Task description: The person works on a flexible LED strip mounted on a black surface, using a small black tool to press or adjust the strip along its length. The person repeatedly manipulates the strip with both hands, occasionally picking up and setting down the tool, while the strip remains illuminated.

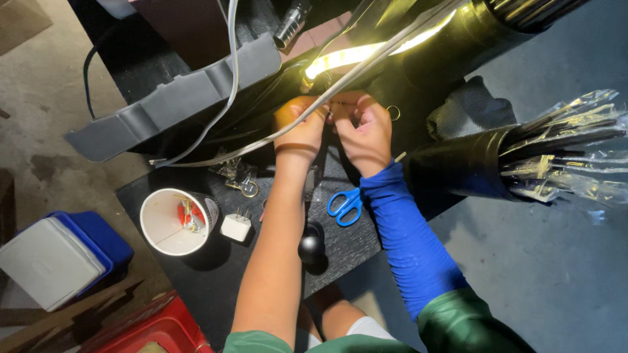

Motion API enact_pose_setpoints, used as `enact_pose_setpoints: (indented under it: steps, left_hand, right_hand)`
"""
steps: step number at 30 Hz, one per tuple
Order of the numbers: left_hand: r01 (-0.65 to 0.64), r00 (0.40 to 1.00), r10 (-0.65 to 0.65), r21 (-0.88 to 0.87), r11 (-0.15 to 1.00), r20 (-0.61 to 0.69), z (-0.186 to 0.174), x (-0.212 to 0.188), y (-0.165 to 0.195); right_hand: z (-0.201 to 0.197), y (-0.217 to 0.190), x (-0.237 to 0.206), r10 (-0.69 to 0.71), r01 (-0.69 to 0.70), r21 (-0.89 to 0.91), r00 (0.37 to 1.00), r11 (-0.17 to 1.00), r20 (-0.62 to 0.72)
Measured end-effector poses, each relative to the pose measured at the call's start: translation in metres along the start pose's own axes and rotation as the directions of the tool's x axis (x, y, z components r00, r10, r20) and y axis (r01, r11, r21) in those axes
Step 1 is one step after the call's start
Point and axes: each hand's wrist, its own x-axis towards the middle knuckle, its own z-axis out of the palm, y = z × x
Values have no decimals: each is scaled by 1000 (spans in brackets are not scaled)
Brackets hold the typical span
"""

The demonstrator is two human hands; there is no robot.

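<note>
My left hand (pixel 299 124) and my right hand (pixel 364 128) meet close together under a bright lamp strip (pixel 356 55), over a black work table (pixel 216 274). The fingertips of both hands pinch something very small between them; it is too small and too brightly lit to name. A thin grey band (pixel 366 64) runs diagonally just above the fingers. My right forearm wears a blue sleeve (pixel 409 235). A small metal ring (pixel 393 112) lies just right of my right hand.
On the table lie blue-handled scissors (pixel 345 205), a white plug adapter (pixel 236 227), a black ball knob (pixel 311 248) and a white paper cup (pixel 171 222) holding small red and metal parts. A black roll with clear film (pixel 517 160) sits right; a blue-and-white box (pixel 55 258) stands left.
</note>
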Motion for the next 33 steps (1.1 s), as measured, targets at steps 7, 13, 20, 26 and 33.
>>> enact_pose_setpoints:
  steps: [7,13,20,26,33]
  left_hand:
    - [-12,998,15,64,998,-58,1,-2,-3]
    - [103,994,-106,-116,988,-19,4,0,-4]
    - [274,952,-304,-498,823,21,7,-6,5]
    - [255,950,-311,-486,836,-37,10,-8,8]
    - [312,930,-367,-555,771,12,12,-8,19]
  right_hand:
    - [2,3,-1,-76,58,-270,996,961,-55]
    - [5,9,7,198,-182,253,979,950,-39]
    - [17,-22,-1,125,-132,-41,980,990,-155]
    - [14,-45,-16,-253,252,-696,962,673,103]
    - [8,-21,-4,-197,292,-717,956,633,216]
